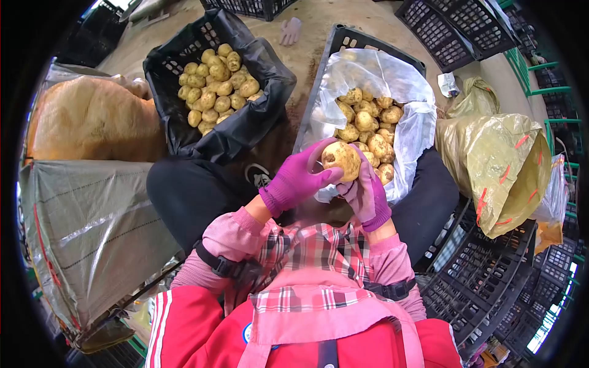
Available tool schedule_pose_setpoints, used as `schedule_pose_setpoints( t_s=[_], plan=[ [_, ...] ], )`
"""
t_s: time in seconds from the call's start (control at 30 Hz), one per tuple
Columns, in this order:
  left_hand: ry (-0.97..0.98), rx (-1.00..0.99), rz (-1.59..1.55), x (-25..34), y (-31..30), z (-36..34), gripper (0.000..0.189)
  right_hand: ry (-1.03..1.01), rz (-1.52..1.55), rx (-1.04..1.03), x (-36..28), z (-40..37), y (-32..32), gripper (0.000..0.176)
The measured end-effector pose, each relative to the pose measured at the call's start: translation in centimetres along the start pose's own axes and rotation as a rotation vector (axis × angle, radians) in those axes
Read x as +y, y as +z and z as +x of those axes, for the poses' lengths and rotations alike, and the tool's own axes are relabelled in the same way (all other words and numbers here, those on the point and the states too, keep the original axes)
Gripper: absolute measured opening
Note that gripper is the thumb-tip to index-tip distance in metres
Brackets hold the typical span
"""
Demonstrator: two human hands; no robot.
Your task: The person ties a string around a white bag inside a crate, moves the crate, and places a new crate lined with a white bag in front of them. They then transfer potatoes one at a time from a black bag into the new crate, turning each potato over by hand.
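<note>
Both of my hands wear purple gloves and hold one large potato (341, 161) between them, above the near edge of the right crate. My left hand (299, 176) grips it from the left, thumb along its lower side. Around its right side are the fingers of my right hand (368, 195). The potato is pale yellow with brown dirt patches. Beyond it, more soil-marked potatoes (365, 121) lie in a black crate (336, 44) lined with white plastic (415, 113). To the left, cleaner-looking potatoes (216, 86) fill a crate lined with black plastic (270, 67).
Stuffed sacks (92, 122) and a grey woven bundle (98, 227) stand at my left. On the right are a yellowish sack (491, 159) and stacked black crates (485, 264). A loose glove (291, 30) lies on the floor ahead, with more crates (457, 30) at the far right.
</note>
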State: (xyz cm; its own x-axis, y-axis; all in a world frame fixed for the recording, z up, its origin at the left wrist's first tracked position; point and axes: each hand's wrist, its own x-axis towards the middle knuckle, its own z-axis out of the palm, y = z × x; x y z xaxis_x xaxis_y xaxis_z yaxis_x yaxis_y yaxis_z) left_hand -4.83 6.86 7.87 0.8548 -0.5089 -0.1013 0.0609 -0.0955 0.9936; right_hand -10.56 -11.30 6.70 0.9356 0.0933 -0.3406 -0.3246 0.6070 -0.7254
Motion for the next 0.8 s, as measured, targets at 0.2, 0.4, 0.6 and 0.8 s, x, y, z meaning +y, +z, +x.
schedule_pose_setpoints(
  t_s=[0.2,0.4,0.6,0.8],
  plan=[
    [-0.109,-0.101,0.002,1.1,-0.6,-0.1,0.053,0.008,-0.056,-0.013,-0.4,-0.4,-0.6,0.063],
    [-0.133,-0.233,0.120,1.5,-1.4,-0.1,0.039,-0.016,-0.341,0.030,-1.8,-1.0,-0.7,0.065],
    [-0.109,-0.174,0.254,0.6,-1.2,0.4,0.034,0.003,-0.429,0.039,-1.8,-1.1,-1.6,0.067],
    [-0.435,-0.138,-0.431,-1.0,-1.4,0.9,0.034,-0.126,-0.321,0.025,-1.3,-0.9,-1.6,0.070]
  ],
)
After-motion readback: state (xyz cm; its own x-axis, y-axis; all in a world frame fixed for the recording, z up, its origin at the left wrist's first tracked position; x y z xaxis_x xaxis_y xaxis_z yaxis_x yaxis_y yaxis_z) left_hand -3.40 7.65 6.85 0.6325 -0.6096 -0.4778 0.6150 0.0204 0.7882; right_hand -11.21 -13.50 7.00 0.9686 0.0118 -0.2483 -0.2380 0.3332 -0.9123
